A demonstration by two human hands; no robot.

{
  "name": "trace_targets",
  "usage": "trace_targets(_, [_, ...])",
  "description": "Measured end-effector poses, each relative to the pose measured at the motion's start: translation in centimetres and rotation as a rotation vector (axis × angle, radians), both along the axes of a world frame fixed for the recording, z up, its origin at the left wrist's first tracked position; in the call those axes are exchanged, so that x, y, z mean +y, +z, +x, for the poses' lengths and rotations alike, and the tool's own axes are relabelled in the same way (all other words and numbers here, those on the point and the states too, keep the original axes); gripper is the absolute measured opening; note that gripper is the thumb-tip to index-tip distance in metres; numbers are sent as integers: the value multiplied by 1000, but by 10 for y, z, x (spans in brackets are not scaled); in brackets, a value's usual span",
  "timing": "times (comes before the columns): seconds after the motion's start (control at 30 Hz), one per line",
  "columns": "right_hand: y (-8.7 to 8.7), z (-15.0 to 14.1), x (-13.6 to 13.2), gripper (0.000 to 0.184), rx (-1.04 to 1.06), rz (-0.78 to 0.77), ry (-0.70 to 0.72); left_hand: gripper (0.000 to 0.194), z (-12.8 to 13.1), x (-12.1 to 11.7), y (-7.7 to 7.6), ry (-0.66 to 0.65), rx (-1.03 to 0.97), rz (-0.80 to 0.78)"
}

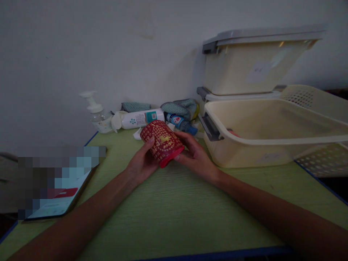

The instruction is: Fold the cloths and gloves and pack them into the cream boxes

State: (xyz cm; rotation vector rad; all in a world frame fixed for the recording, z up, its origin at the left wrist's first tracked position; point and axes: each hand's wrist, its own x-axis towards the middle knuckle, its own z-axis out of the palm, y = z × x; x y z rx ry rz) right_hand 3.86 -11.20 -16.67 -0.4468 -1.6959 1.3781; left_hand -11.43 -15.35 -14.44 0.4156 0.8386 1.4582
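Dark-red cylinder with gold figures and a bright-red end [160, 143]: tilted between both hands, seemingly off the tabletop, near the middle of the view; taken here as clock centre, wall at 12.
Left hand, bare [143, 163]: grasping the cylinder from 8 o'clock, thumb along the near side; other fingers mostly hidden underneath.
Right hand, bare [197, 159]: grasping the cylinder from 4 o'clock, thumb near the bright-red end, forefinger reaching along the far side.
Handling of the cylinder: judged midway; already grasped, not yet set down or released. Beyond letting go, cannot tell what is left.
Open cream plastic bin with grey handles [244, 154]: at 3 o'clock, near the right hand but apart; raised rim limiting movement that way.
Lidded cream plastic box [239, 72]: at 2 o'clock, behind the bin.
Back row: clear pump bottle with white top [102, 122] at 10, white cylindrical bottle [136, 119] at 11, blue-capped bottle [181, 122] at 1; little room toward 12.
Flat screen device, partly pixelated [51, 208]: at 8 o'clock, near the left forearm.
Green wood-grain tabletop [174, 217]: widest room toward 6, between the forearms; blue front edging [244, 252] at 5, well apart from both hands.
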Motion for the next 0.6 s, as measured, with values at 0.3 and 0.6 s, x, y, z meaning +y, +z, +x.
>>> trace_targets(0.3, [1, 1, 1, 55, -16, 42, -21, 39, 3, -1, 1, 17, -3, -52])
trace_targets(0.6, [-1, 1, 2, 57, 4, -17, -11, 40, 8, -2, 8, 20, -43, -78])
